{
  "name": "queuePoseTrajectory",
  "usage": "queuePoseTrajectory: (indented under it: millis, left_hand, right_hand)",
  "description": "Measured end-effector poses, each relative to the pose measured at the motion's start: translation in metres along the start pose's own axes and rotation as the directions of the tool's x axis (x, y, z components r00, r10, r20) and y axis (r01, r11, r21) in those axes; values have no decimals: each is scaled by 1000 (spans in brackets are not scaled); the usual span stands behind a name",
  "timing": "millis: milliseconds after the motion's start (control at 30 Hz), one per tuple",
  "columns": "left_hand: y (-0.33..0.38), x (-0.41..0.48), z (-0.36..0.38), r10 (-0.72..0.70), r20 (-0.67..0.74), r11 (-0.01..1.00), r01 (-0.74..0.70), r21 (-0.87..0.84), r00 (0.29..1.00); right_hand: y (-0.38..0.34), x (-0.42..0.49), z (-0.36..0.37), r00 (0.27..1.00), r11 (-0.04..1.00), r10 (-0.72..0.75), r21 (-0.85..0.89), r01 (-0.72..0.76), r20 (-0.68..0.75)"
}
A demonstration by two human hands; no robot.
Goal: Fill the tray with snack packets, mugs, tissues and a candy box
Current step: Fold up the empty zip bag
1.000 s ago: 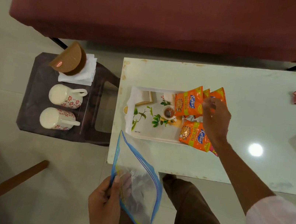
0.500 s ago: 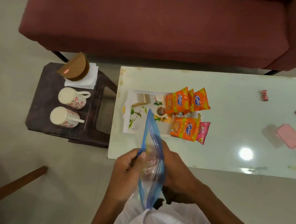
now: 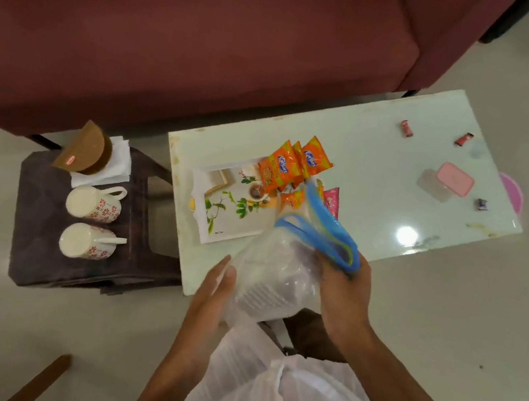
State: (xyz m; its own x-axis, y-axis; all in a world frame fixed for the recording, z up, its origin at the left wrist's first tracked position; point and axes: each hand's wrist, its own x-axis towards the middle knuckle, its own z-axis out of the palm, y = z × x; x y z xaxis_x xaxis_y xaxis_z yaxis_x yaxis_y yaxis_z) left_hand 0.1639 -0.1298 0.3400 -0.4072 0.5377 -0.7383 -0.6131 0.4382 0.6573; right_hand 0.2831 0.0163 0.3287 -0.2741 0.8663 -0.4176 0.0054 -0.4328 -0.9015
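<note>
A white floral tray (image 3: 219, 214) lies at the left end of the pale table (image 3: 380, 184), with orange snack packets (image 3: 282, 168) and a pink packet (image 3: 331, 200) at its right side. A clear zip bag (image 3: 279, 272) with a blue seal hangs crumpled over the table's near edge. My right hand (image 3: 342, 289) grips its blue top. My left hand (image 3: 211, 299) rests flat against the bag's lower left side, fingers extended. Two flowered mugs (image 3: 92, 204) (image 3: 83, 242), white tissues (image 3: 116, 163) under a brown holder (image 3: 85, 151) stand on a dark stool. A pink candy box (image 3: 455, 180) sits far right.
A maroon sofa (image 3: 179, 30) runs behind the table. The dark stool (image 3: 40, 251) stands left of the table. Loose candies (image 3: 406, 128) (image 3: 464, 139) (image 3: 481, 204) lie on the table's right half. A wooden chair leg (image 3: 44, 380) shows bottom left.
My right hand left the packets on the tray and came back to the zip bag. The bag went from hanging flat in my left hand to crumpled between both hands.
</note>
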Motion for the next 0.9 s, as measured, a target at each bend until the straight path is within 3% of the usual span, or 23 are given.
queuePoseTrajectory:
  millis: [100, 167, 267, 400, 567, 667, 767, 833, 900]
  left_hand:
    - [3, 5, 22, -81, 221, 984, 113, -139, 972]
    - [13, 10, 41, -69, 283, 987, 106, -119, 957]
    - [23, 22, 58, -32, 274, 997, 48, -53, 961]
    - [23, 32, 89, 50, 320, 967, -127, 223, 946]
    - [1, 41, 154, 45, 478, 772, -335, 541, 877]
    - [-28, 41, 201, 43, 548, 645, -443, 623, 835]
    - [-55, 44, 245, 118, 495, 559, -470, 683, 861]
    - [-68, 48, 277, 190, 414, 561, -444, 699, 890]
    - [-74, 54, 307, 253, 341, 589, -423, 688, 906]
  right_hand:
    - [2, -14, 1, 972, 948, 223, 250, -199, -74]
    - [4, -23, -7, 950, 916, 306, 289, -277, -58]
    - [7, -31, -20, 939, 922, 343, 190, -337, 3]
    - [6, -32, -55, 958, 946, 288, -155, -284, 6]
    - [11, -26, -114, 967, 890, 221, -431, -147, 127]
    - [21, -22, -156, 959, 814, 213, -577, -67, 189]
    - [14, -12, -196, 935, 828, 248, -556, -68, 255]
    - [5, -1, -228, 919, 835, 295, -539, -114, 261]
    - [-4, 10, -260, 936, 808, 305, -568, -156, 178]
